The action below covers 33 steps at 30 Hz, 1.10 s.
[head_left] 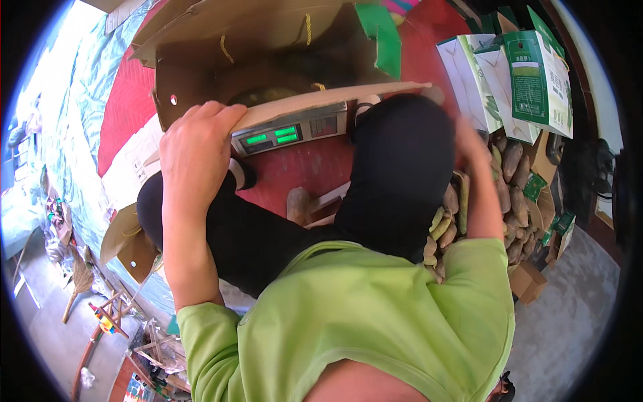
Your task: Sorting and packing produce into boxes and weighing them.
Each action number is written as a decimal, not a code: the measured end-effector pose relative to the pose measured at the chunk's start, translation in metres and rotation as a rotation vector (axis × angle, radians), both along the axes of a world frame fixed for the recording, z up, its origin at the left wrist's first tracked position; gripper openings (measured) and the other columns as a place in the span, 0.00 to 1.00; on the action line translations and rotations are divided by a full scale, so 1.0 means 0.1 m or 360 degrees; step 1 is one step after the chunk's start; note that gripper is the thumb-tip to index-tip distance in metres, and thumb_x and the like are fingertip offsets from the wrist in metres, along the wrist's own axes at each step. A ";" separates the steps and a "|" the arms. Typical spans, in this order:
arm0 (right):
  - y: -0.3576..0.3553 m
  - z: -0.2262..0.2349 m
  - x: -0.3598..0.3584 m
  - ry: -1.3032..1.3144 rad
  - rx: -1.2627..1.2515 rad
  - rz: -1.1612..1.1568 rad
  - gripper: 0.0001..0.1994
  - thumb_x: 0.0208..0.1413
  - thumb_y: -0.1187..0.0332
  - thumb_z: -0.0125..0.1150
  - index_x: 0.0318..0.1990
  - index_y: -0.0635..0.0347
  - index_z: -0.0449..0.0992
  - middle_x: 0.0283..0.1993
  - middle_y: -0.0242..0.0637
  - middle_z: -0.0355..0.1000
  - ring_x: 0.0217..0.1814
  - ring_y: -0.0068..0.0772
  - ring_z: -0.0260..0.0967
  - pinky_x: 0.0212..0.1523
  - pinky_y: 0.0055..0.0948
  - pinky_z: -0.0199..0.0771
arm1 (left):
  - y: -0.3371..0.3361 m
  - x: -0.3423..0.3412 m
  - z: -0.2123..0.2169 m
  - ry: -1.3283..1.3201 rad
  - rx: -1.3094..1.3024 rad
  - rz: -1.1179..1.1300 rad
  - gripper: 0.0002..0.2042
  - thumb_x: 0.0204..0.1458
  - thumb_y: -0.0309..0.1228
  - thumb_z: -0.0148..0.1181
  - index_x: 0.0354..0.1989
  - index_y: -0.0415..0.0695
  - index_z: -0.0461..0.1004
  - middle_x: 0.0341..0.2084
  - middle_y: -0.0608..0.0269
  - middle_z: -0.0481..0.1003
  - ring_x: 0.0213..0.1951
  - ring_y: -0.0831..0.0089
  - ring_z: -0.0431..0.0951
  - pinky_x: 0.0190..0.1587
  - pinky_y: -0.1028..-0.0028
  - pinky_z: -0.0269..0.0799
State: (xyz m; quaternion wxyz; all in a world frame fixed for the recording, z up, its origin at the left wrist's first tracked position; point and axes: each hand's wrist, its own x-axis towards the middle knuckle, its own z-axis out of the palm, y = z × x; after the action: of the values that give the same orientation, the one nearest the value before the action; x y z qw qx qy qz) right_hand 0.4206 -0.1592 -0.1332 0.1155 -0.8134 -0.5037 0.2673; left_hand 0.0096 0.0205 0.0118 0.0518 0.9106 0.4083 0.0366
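A large open cardboard box (201, 67) with yellow rope loops stands in front of me, its inside mostly in shadow. My left hand (201, 137) is closed over the left end of the box's near flap (321, 98). Beneath that flap sits a scale (289, 134) with lit green displays. Beyond my right knee, my right hand (471, 144) is smeared by motion, and its fingers cannot be made out. It is close to a pile of long brown and green tubers or gourds (512, 164). One brownish tuber (298, 204) stands between my legs.
White and green carton bags (532, 80) stand at the upper right, behind the pile. A red mat (288, 174) lies under the scale. Light blue sheeting (74, 120) spreads along the left. A broom (80, 281) and wooden sticks lie at the lower left.
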 end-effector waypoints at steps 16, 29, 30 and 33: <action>-0.28 -1.84 0.00 0.0277 0.0126 0.0057 0.13 0.50 0.64 0.60 0.35 0.67 0.78 0.25 0.48 0.75 0.27 0.38 0.75 0.29 0.36 0.73 | 0.10 0.24 0.05 -0.0001 -0.0169 0.0075 0.17 0.36 0.18 0.56 0.37 0.43 0.79 0.33 0.59 0.77 0.36 0.59 0.77 0.39 0.67 0.72; -0.35 -2.30 -0.47 0.0632 -0.0036 -0.0166 0.13 0.48 0.64 0.61 0.35 0.67 0.78 0.25 0.46 0.75 0.27 0.36 0.75 0.29 0.36 0.73 | 0.15 0.30 0.00 -0.0026 -0.0144 0.0105 0.18 0.33 0.19 0.55 0.36 0.46 0.79 0.31 0.65 0.77 0.34 0.64 0.76 0.37 0.67 0.70; -0.36 -2.30 -0.50 0.0655 -0.0046 -0.0183 0.13 0.48 0.64 0.61 0.35 0.67 0.78 0.25 0.46 0.75 0.27 0.36 0.75 0.29 0.36 0.73 | 0.15 0.30 0.01 -0.0022 -0.0137 0.0104 0.18 0.33 0.19 0.55 0.36 0.46 0.79 0.31 0.65 0.77 0.34 0.64 0.76 0.37 0.67 0.70; -0.41 -2.31 -0.59 0.0718 -0.0078 -0.0232 0.13 0.48 0.64 0.61 0.35 0.67 0.78 0.25 0.45 0.75 0.27 0.36 0.75 0.29 0.35 0.73 | 0.15 0.30 0.01 -0.0035 -0.0132 0.0118 0.18 0.32 0.19 0.56 0.36 0.46 0.79 0.31 0.65 0.77 0.34 0.65 0.76 0.37 0.67 0.70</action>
State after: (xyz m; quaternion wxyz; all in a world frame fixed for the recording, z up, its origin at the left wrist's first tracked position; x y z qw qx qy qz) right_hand 0.3611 -0.1998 -0.3640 0.2243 -0.7699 -0.3984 0.4452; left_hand 0.0397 0.0352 0.0129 0.0927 0.8915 0.4424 0.0316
